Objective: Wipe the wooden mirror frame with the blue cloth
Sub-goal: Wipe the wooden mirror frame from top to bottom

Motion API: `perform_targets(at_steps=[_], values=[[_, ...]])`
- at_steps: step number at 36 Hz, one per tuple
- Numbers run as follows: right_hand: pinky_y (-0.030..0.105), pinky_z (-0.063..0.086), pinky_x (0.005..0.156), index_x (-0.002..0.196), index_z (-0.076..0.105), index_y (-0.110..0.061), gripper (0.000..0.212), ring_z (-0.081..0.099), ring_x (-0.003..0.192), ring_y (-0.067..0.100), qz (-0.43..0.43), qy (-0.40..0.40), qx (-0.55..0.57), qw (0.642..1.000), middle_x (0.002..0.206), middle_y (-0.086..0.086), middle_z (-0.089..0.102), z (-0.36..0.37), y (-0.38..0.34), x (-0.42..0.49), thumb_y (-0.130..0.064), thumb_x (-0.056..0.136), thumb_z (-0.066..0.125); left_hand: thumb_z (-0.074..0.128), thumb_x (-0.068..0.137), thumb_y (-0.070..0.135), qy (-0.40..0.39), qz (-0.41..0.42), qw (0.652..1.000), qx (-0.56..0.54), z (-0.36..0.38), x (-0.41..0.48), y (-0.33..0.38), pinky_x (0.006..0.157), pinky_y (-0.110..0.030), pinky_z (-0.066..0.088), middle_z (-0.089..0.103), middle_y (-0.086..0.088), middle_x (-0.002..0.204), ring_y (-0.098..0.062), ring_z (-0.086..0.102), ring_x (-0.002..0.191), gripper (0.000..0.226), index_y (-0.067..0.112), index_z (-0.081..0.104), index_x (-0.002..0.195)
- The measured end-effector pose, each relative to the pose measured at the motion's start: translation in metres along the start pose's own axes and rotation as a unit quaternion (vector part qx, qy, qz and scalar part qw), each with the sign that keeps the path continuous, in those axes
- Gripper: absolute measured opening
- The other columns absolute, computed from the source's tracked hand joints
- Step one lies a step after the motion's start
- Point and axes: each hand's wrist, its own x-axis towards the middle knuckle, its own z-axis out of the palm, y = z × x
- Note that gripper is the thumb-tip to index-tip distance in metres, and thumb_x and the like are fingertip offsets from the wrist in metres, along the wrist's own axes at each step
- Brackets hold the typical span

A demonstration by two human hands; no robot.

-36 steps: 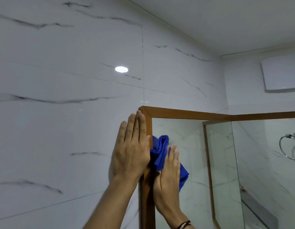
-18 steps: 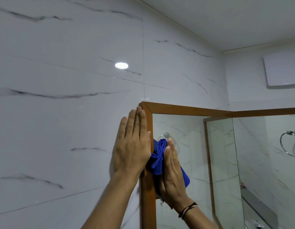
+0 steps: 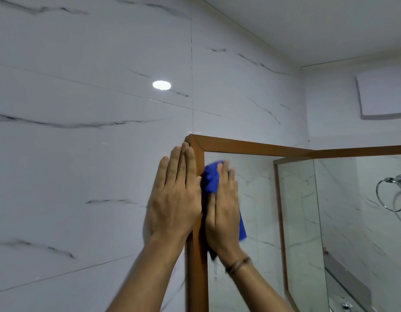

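The wooden mirror frame hangs on a white marble-tiled wall, its top left corner in the middle of the view. My left hand lies flat on the wall, fingers straight and together, against the frame's left upright just below the corner. My right hand presses the blue cloth flat against the glass and the inner edge of that upright. The cloth shows above my fingers and at the right of my palm; the rest is hidden under the hand.
The mirror glass reflects a second framed mirror and tiled walls. A chrome towel ring shows at the right. A white panel sits high on the right wall. The ceiling is close above.
My right hand has slid upward with the cloth along the frame's left upright, toward the top corner. My left hand has stayed in place on the wall.
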Motion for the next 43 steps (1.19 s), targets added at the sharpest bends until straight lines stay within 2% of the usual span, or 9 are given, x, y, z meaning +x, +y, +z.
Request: perform_targets(at_steps=[5, 8, 12, 21, 25, 29, 37, 40, 43], values=[[0.043, 0.006, 0.140, 0.175, 0.013, -0.011, 0.068, 0.002, 0.174, 0.007, 0.026, -0.006, -0.008, 1.000, 0.185, -0.024, -0.005, 0.003, 0.020, -0.079, -0.015, 0.111, 0.036, 0.011, 0.123, 0.036, -0.003, 0.000, 1.000, 0.008, 0.000, 0.001, 0.000, 0.139, -0.053, 0.026, 0.012, -0.027, 0.183, -0.038, 0.015, 0.172, 0.067, -0.006, 0.007, 0.175], [0.037, -0.001, 0.142, 0.177, 0.009, -0.014, 0.068, -0.002, 0.175, 0.011, 0.013, -0.012, -0.004, 1.000, 0.186, -0.018, -0.006, -0.001, 0.007, -0.036, -0.026, 0.112, 0.027, 0.012, 0.124, 0.035, -0.001, -0.001, 1.000, 0.012, 0.002, 0.000, 0.000, 0.139, -0.054, 0.026, 0.012, -0.028, 0.183, -0.039, 0.014, 0.172, 0.066, -0.007, 0.008, 0.175], [0.037, -0.002, 0.143, 0.178, 0.008, -0.019, 0.069, -0.007, 0.175, 0.010, 0.015, -0.006, -0.002, 1.000, 0.187, -0.012, -0.004, -0.001, -0.010, 0.024, -0.023, 0.114, 0.034, 0.016, 0.124, 0.031, 0.013, -0.005, 1.000, 0.013, 0.003, 0.000, 0.001, 0.138, -0.055, 0.027, 0.017, -0.028, 0.182, -0.038, 0.020, 0.171, 0.064, -0.009, 0.009, 0.174], [0.031, -0.005, 0.142, 0.178, 0.009, -0.020, 0.069, -0.009, 0.174, 0.008, 0.007, 0.009, -0.016, 1.000, 0.187, -0.011, -0.004, -0.001, -0.010, 0.037, -0.030, 0.114, 0.029, 0.021, 0.124, 0.032, 0.025, -0.008, 1.000, 0.010, 0.008, 0.001, 0.001, 0.138, -0.054, 0.027, 0.021, -0.027, 0.182, -0.037, 0.023, 0.171, 0.065, -0.007, 0.011, 0.174], [0.029, -0.007, 0.141, 0.178, 0.006, -0.022, 0.070, -0.010, 0.174, 0.009, 0.075, 0.043, 0.000, 0.996, 0.188, -0.008, -0.001, 0.000, -0.016, 0.045, -0.034, 0.111, 0.026, 0.021, 0.123, 0.032, 0.026, -0.008, 1.000, 0.002, 0.009, -0.001, 0.000, 0.140, -0.052, 0.022, 0.019, -0.026, 0.182, -0.037, 0.020, 0.171, 0.065, -0.006, 0.008, 0.175], [0.036, -0.008, 0.141, 0.178, 0.004, -0.017, 0.073, -0.009, 0.175, 0.019, 0.170, 0.082, -0.008, 0.982, 0.188, -0.001, -0.004, -0.005, -0.005, 0.063, -0.033, 0.110, 0.023, 0.020, 0.122, 0.034, 0.013, -0.007, 1.000, -0.005, 0.008, -0.003, -0.001, 0.140, -0.053, 0.023, 0.018, -0.027, 0.182, -0.038, 0.019, 0.171, 0.067, -0.005, 0.009, 0.175], [0.050, 0.005, 0.141, 0.174, 0.017, -0.001, 0.061, 0.007, 0.174, 0.037, 0.409, 0.164, -0.016, 0.898, 0.187, 0.014, 0.010, -0.059, 0.063, 0.142, -0.027, 0.120, 0.026, 0.018, 0.122, 0.036, 0.005, -0.006, 1.000, -0.010, 0.007, -0.004, -0.001, 0.138, -0.054, 0.025, 0.020, -0.027, 0.180, -0.041, 0.022, 0.170, 0.067, -0.005, 0.015, 0.175], [0.047, 0.002, 0.140, 0.175, 0.016, -0.004, 0.061, 0.004, 0.175, 0.035, 0.437, 0.171, -0.004, 0.883, 0.187, 0.012, 0.008, -0.065, 0.072, 0.153, -0.030, 0.121, 0.024, 0.019, 0.122, 0.034, 0.006, -0.004, 1.000, -0.005, 0.007, -0.004, -0.002, 0.137, -0.055, 0.027, 0.019, -0.029, 0.180, -0.042, 0.022, 0.169, 0.066, -0.006, 0.012, 0.175], [0.047, -0.001, 0.142, 0.176, 0.011, -0.005, 0.062, 0.000, 0.175, 0.032, 0.417, 0.166, 0.001, 0.894, 0.188, 0.011, 0.005, -0.062, 0.069, 0.146, -0.032, 0.121, 0.024, 0.025, 0.122, 0.032, 0.005, 0.001, 1.000, 0.000, 0.004, -0.004, -0.001, 0.137, -0.056, 0.028, 0.018, -0.030, 0.180, -0.044, 0.021, 0.169, 0.067, -0.007, 0.011, 0.174]])
